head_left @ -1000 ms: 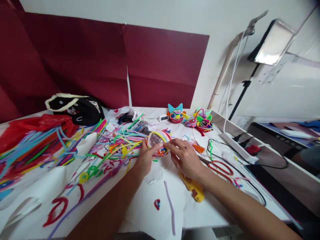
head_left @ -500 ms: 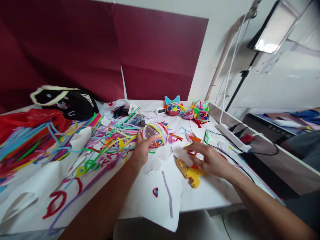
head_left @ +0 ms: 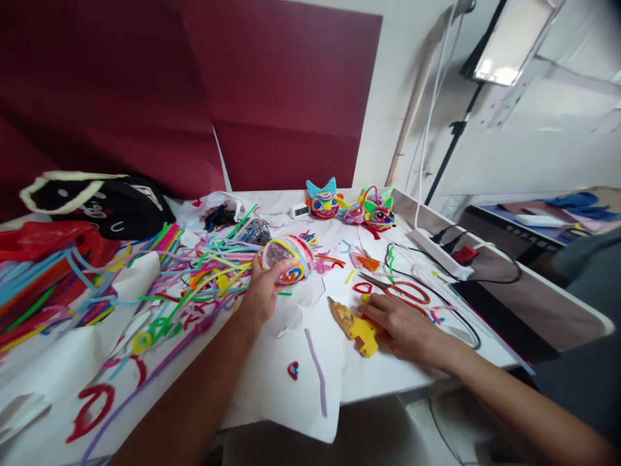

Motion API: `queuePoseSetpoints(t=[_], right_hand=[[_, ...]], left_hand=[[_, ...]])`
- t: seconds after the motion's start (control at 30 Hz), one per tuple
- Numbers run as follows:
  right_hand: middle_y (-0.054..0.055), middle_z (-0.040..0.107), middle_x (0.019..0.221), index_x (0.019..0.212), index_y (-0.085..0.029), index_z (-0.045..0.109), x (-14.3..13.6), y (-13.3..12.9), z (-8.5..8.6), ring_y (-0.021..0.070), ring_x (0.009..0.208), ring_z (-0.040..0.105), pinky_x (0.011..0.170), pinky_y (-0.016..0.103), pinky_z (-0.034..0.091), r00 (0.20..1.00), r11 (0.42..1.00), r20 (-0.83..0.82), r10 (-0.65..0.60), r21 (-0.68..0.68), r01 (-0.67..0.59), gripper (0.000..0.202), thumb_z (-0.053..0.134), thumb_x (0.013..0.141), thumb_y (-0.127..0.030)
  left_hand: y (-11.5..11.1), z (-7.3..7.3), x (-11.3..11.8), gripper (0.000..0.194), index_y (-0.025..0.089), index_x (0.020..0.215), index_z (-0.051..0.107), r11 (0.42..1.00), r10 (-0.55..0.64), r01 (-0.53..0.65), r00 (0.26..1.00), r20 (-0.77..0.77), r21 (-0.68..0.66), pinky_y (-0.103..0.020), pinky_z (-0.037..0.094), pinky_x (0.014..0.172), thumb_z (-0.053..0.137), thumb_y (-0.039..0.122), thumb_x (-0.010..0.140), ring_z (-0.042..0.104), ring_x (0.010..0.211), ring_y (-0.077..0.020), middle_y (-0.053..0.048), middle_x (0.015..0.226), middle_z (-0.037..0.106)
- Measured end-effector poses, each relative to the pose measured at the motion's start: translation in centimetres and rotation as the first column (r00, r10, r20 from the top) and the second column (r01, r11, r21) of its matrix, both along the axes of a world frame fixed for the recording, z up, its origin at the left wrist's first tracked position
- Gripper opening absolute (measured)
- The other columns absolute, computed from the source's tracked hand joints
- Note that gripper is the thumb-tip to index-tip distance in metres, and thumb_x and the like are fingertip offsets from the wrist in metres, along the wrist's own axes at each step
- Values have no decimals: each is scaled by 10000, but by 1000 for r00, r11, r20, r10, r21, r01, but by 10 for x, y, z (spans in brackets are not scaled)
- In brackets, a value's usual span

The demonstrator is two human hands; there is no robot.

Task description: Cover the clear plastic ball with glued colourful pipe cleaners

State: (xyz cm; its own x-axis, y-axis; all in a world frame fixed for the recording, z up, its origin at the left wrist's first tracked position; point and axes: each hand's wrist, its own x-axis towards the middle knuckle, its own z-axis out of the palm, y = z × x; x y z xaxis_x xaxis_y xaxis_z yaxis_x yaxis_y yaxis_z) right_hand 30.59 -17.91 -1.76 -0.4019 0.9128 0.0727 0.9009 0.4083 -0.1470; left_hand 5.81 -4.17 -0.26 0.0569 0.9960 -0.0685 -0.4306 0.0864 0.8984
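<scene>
My left hand (head_left: 264, 285) holds a round form (head_left: 297, 259) wrapped in colourful pipe cleaners, its clear part facing up. My right hand (head_left: 398, 323) is low over the table, its fingers at the back end of a yellow glue gun (head_left: 353, 327); whether they grip it or something small beside it is hard to tell. Just beyond that hand lie orange-handled scissors (head_left: 410, 292) and a small red loop (head_left: 361, 288). On white paper (head_left: 272, 395) nearer me are a small red and blue piece (head_left: 293, 370) and a purple strip (head_left: 316, 372).
Bundles of pipe cleaners (head_left: 43, 285) and a black bag (head_left: 97, 206) fill the left. Finished colourful figures (head_left: 324, 198) stand at the back. A power strip (head_left: 444, 254) with black cables runs along the right edge. Part of a person shows at the far right.
My right hand has come down toward the glue gun, uncovering the scissors and the red loop. The view has shifted slightly; my left hand still holds the round form.
</scene>
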Motion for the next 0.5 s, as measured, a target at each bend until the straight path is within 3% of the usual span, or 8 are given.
queuePoseSetpoints(t=[0.13, 0.23, 0.33, 0.5], right_hand=[[128, 652, 1092, 1207, -177, 657, 0, -1, 4, 265, 993, 638, 863, 410, 536, 994, 997, -109, 5, 81, 3, 529, 583, 704, -32], [118, 632, 1107, 1245, -192, 622, 1, -3, 14, 249, 1002, 626, 856, 378, 521, 970, 996, -242, 6, 86, 16, 517, 567, 751, -50], [98, 618, 1067, 1188, -202, 616, -4, -3, 24, 226, 932, 617, 784, 349, 506, 918, 996, -395, 12, 85, 24, 365, 542, 838, -132], [52, 593, 976, 1065, -222, 599, -18, 4, 32, 209, 876, 592, 760, 346, 484, 821, 990, -570, 42, 136, 44, 243, 515, 849, -146]], left_hand=[[0, -1, -1, 706, 271, 1143, 492, 1000, 6, -6, 1000, 6, 1, -329, 583, 720, 858, 221, 541, 685, 815, -187, 0, 987, 663], [-1, -2, -1, 724, 288, 1167, 497, 1000, -3, 3, 1000, 8, 10, -334, 586, 710, 861, 226, 544, 688, 848, -209, -1, 1001, 659], [-3, 0, 0, 728, 289, 1174, 497, 1000, -20, 20, 1000, 10, 2, -331, 588, 688, 861, 220, 548, 686, 854, -216, -2, 1002, 658], [-9, 7, 1, 731, 270, 1172, 493, 999, -37, 37, 999, 34, -4, -323, 588, 726, 852, 187, 541, 697, 886, -217, -13, 1028, 666]])
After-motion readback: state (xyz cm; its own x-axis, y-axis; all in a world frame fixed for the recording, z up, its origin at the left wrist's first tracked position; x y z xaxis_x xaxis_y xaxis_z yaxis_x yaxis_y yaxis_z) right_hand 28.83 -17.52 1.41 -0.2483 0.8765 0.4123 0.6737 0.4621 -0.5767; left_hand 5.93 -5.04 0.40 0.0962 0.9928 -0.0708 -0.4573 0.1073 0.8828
